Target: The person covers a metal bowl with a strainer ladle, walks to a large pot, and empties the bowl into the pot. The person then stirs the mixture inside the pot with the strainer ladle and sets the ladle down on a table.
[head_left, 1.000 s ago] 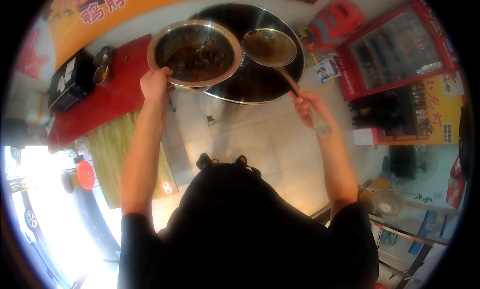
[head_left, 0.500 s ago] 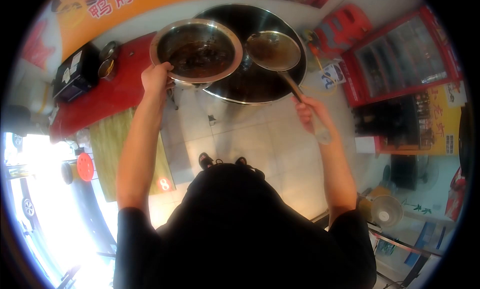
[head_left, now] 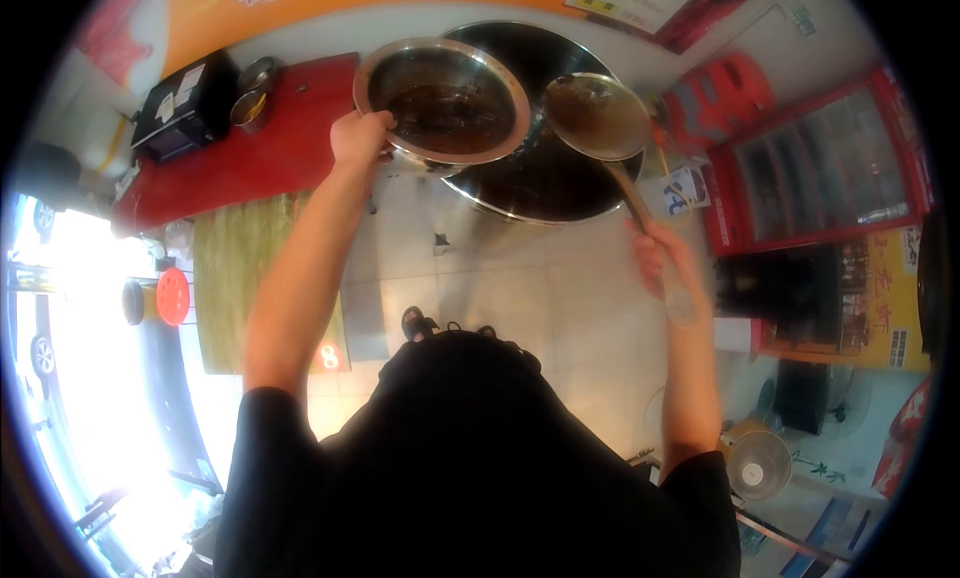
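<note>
My left hand (head_left: 362,138) grips the near-left rim of a wide steel basin (head_left: 512,118), which holds dark, wet contents. Behind and below it stands a large round pot (head_left: 540,200) full of dark liquid; the basin overlaps its left part. In my right hand (head_left: 660,256) is the long handle of a skimmer (head_left: 598,116). Its round, shallow head hangs over the right side of the pot, beside the basin and apart from it. Whether the head is mesh or solid I cannot make out, and a brownish shine covers its surface.
On the left runs a red table (head_left: 300,118) with a black appliance (head_left: 182,106) and small metal bowls (head_left: 248,110). A greenish tabletop (head_left: 240,278) is nearer. To the right stand red stacked stools (head_left: 722,96) and a red-framed display fridge (head_left: 820,168). A fan (head_left: 758,466) is at lower right.
The view has shifted, so most things appear farther right and slightly lower. Both hands keep their holds, and the skimmer's head stays over the pot, tilted a little differently.
</note>
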The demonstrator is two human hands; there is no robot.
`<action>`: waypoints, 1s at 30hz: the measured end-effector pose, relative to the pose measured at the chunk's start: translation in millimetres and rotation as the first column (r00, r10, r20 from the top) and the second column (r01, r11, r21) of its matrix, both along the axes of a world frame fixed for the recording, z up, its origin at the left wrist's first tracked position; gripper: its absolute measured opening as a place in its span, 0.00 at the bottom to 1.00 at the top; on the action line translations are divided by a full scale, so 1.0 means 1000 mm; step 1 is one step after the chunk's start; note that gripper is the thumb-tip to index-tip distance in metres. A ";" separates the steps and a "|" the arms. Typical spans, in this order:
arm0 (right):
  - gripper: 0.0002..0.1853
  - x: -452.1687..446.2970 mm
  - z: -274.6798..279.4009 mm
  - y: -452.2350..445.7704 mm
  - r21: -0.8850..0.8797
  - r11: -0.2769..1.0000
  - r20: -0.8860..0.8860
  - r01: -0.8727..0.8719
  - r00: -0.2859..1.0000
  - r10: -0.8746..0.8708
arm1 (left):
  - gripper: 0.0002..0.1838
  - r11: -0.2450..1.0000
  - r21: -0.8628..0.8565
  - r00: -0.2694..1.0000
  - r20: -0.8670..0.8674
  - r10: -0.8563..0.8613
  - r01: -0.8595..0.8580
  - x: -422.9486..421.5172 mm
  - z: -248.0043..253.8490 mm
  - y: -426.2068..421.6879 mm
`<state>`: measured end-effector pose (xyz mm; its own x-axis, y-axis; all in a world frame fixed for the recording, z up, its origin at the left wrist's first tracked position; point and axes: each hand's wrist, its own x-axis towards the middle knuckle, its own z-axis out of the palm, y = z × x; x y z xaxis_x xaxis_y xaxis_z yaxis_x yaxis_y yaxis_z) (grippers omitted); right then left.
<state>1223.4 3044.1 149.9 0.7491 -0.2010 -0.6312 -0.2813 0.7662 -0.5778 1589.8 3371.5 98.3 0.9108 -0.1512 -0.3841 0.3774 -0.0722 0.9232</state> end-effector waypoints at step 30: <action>0.37 0.044 0.121 0.129 -0.887 -0.209 -0.458 -0.413 0.847 0.271 | 0.08 0.998 -0.057 0.997 0.064 0.041 -0.037 0.002 -0.019 -0.004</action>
<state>1267.4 3173.5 271.3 0.9292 -0.3483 -0.1237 -0.3604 -0.7791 -0.5130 1591.9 3367.9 79.5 0.9391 -0.1348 -0.3161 0.3182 -0.0063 0.9480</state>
